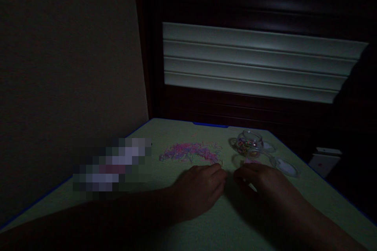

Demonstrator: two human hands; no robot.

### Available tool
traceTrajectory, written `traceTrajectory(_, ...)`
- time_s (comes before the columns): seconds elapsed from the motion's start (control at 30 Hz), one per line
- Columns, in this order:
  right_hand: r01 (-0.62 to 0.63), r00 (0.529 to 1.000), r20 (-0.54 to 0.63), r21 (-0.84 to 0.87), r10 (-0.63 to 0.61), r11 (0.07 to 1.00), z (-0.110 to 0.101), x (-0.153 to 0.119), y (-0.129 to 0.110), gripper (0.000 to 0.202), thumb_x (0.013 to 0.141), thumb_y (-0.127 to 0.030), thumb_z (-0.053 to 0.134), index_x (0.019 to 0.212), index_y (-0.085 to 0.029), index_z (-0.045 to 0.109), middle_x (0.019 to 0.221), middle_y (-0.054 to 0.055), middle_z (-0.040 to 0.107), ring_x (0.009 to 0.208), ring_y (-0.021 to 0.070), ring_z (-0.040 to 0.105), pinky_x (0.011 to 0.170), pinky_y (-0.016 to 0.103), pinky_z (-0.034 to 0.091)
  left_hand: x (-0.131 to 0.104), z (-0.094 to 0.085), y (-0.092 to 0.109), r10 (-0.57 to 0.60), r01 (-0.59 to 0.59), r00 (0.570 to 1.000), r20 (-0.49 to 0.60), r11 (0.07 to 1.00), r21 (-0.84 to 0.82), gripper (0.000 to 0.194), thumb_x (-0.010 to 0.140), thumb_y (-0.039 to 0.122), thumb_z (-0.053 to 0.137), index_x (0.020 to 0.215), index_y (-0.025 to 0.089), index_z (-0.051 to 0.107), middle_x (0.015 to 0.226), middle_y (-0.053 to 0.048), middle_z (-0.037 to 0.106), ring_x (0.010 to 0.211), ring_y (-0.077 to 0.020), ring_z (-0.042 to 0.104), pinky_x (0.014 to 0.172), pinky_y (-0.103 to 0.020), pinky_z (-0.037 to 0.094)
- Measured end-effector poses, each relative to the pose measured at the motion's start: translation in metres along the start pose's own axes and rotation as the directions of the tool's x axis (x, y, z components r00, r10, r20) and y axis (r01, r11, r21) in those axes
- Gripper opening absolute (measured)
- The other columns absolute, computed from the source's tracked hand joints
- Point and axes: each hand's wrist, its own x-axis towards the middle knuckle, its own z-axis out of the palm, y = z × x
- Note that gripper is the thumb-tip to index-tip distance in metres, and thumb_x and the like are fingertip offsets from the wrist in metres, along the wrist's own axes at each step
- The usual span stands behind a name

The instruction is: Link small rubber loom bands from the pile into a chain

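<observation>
My left hand (203,188) is low over the table just in front of a loose pile of thin pink and purple rubber bands (190,152). Its fingers are curled together, and what they hold, if anything, is too dark and small to make out. To its right, with a small gap between them, my right hand (265,182) has its thumb and fingers bent into a pinch. Its fingertips hide any small thing there. Right behind it stands a clear jar (260,153) with some pink in it, partly covered by the hand. Farther back is another clear jar (249,141) holding multicoloured bands.
Two round clear lids (287,167) lie right of the jars. A blurred-out, blocky patch (113,166) covers something at the table's left. The pale green table (188,227) has a blue edge. A white box-like object (324,161) sits beyond its right side. The room is dim.
</observation>
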Motion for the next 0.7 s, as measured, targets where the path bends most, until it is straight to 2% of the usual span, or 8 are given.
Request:
traceTrajectory(0.2,0.02,0.999,-0.024,-0.056,-0.021,0.998,0.0,0.0,0.002,0.019,0.076,-0.006,0.044,0.074,-0.019,0.058,0.071,0.002,0.058,0.066,0.0127,0.054,0.061,0.022,0.035,0.001,-0.002,0.0,-0.014,0.014,1.0,0.014,1.0,-0.02,0.014,0.088,0.018,0.036,0.086,0.018,0.049,0.08,-0.001,0.052,0.069,-0.0124,0.051,0.062,-0.025,0.04)
traceTrajectory(0.4,-0.006,0.998,-0.067,-0.281,-0.014,0.96,-0.005,0.001,0.004,0.018,0.081,-0.009,0.043,0.073,-0.019,0.056,0.072,0.002,0.058,0.068,0.016,0.054,0.06,0.026,0.035,0.001,0.001,-0.002,-0.015,0.015,1.0,0.003,1.0,-0.018,0.013,0.087,0.019,0.037,0.084,0.018,0.049,0.078,0.0,0.051,0.068,-0.0124,0.051,0.061,-0.025,0.039)
traceTrajectory(0.6,-0.164,0.981,-0.169,-0.435,0.098,0.885,-0.018,-0.002,0.007,0.01,0.079,-0.015,0.048,0.079,-0.019,0.057,0.078,0.006,0.06,0.069,0.0191,0.055,0.06,0.029,0.035,0.0,0.001,-0.001,-0.015,0.015,1.0,-0.01,1.0,-0.02,0.013,0.087,0.019,0.037,0.082,0.018,0.049,0.077,0.0,0.052,0.067,-0.0122,0.051,0.061,-0.025,0.039)
traceTrajectory(0.7,-0.247,0.964,-0.216,-0.505,0.156,0.827,-0.025,-0.004,0.007,0.014,0.076,-0.01,0.046,0.078,-0.019,0.058,0.075,0.007,0.061,0.065,0.0185,0.055,0.056,0.029,0.034,0.0,0.0,-0.001,-0.011,0.011,1.0,-0.013,1.0,-0.004,0.014,0.086,0.018,0.037,0.08,0.017,0.049,0.075,0.0,0.052,0.065,-0.0118,0.051,0.059,-0.025,0.039)
